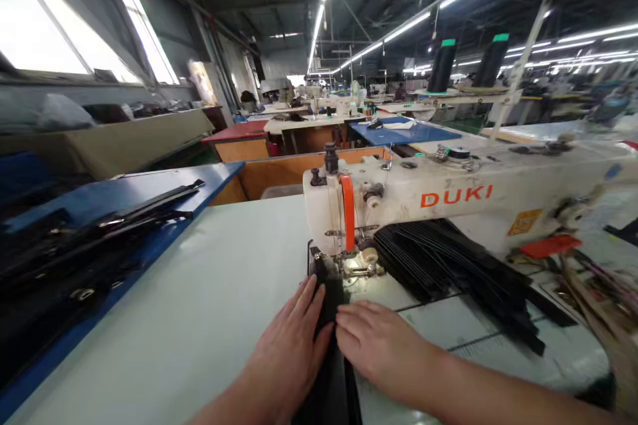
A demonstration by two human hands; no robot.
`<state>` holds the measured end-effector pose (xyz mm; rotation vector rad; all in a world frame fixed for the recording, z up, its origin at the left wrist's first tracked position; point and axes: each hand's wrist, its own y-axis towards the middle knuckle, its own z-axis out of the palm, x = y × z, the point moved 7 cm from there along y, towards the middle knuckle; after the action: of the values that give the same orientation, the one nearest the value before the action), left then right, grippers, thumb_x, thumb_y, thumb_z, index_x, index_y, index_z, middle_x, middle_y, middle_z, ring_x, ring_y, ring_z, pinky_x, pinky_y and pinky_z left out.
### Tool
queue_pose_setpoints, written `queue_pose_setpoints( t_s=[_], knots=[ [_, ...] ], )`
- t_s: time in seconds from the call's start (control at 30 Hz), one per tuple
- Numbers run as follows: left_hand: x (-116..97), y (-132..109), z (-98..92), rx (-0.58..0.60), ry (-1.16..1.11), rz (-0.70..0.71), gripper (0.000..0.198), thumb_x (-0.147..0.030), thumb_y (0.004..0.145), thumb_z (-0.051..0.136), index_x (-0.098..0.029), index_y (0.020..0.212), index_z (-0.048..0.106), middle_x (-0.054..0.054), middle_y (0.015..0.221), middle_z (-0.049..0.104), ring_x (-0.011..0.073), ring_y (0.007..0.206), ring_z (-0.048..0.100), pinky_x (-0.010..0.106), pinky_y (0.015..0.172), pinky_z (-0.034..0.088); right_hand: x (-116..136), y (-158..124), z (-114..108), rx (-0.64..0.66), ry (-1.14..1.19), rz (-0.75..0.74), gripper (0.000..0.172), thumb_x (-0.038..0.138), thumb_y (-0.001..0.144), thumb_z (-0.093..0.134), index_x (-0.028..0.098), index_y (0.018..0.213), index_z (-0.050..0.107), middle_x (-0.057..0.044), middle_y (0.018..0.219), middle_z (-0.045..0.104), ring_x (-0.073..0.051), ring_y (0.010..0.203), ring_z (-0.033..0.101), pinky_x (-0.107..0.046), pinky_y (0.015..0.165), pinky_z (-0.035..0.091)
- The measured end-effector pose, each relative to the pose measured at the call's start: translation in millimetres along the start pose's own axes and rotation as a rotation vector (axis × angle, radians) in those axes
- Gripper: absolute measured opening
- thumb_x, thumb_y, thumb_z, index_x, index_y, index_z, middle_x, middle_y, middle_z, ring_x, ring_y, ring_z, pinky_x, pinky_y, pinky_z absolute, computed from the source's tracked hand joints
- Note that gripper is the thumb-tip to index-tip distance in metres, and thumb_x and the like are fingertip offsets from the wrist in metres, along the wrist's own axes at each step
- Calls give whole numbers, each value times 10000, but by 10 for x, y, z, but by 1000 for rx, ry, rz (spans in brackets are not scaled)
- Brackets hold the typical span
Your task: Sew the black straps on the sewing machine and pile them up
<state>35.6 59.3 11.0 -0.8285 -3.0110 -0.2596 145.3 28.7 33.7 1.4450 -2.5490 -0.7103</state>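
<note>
A white DUKI sewing machine [448, 196] stands on a pale table [199, 305]. A narrow black strap [331, 305] runs from the table's near edge up under the presser foot [349, 265]. My left hand [292, 345] lies flat with fingers stretched out, pressing the strap's left side. My right hand [379, 342] rests flat on the strap's right side, fingertips touching it just before the needle area.
A pile of black straps [448, 265] lies under the machine's arm at right. More black straps and buckles [90, 246] sit on a blue table at left. Two dark thread cones [441, 66] stand behind. Other sewing stations fill the hall beyond.
</note>
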Motion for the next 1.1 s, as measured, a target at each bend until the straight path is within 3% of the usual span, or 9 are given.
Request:
queue_pose_setpoints(
  t_s=[0.23,0.37,0.57,0.73,0.87,1.0,1.1],
  knots=[
    [74,48,-85,-98,-107,32,461,-335,973,417,-124,1379,473,139,1484,415,253,1355,397,393,1073,402,-28,24,2,-5,-25,-18,104,152,920,566,103,935,657,-103,1006,694,-226,992,616,-341,975,438],
    [-13,35,-144,-133,-121,127,425,-164,949,374,-143,1351,508,118,1430,499,230,1327,447,392,1067,416,-39,22,8,13,-12,-14,84,165,915,576,118,915,645,-89,988,673,-226,964,583,-351,961,426],
    [-21,25,-208,42,-231,132,525,-65,830,423,-188,1324,550,87,1431,501,223,1326,449,417,1071,401,-60,23,37,38,11,25,27,151,887,610,136,880,631,-54,877,635,-207,798,543,-354,811,464],
    [19,-34,-294,353,-360,36,745,-108,701,522,-235,1428,424,70,1560,272,253,1393,331,474,1092,329,-90,16,21,2,59,65,53,134,844,679,123,884,647,-59,882,648,-205,792,552,-337,821,465],
    [-1,-68,-387,507,-423,-13,850,-195,674,602,-241,1477,330,66,1590,158,261,1427,244,475,1106,292,-148,-14,27,-44,138,145,64,113,841,692,122,893,657,-68,917,674,-209,831,579,-328,839,475],
    [-35,-69,-414,507,-390,5,879,-266,675,666,-212,1481,321,102,1583,169,290,1430,228,496,1104,292,-181,-40,11,-50,190,194,60,117,870,651,132,927,662,-79,971,686,-215,880,598,-327,853,486],
    [-48,-48,-376,392,-343,89,804,-235,707,639,-204,1462,364,117,1564,240,295,1408,292,494,1094,323,-183,-41,-25,-40,204,209,77,113,874,624,137,943,650,-73,983,676,-206,910,599,-310,863,487]
  ],
)
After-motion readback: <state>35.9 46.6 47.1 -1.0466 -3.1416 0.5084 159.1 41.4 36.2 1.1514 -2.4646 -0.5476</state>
